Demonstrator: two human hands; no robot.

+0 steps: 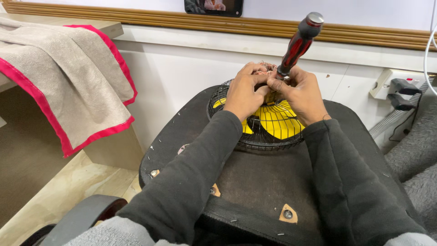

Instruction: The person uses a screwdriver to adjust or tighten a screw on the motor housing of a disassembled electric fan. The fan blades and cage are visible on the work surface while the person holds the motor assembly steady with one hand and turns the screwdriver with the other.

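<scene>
A small fan (273,123) with yellow blades inside a black wire cage lies on the black underside of an overturned chair seat (268,182). My right hand (300,93) grips a screwdriver (299,43) with a red and black handle, its shaft hidden between my fingers at the fan's hub. My left hand (243,93) presses on the fan's hub beside it, fingertips touching the right hand. Copper-coloured motor windings (266,67) show just behind my fingers. Both arms wear dark sleeves.
A beige cloth with pink edging (68,77) hangs over a wooden shelf at the left. A white wall socket with black plugs (400,89) and a grey ribbed hose (387,123) sit at the right. A chair armrest (82,218) is at the lower left.
</scene>
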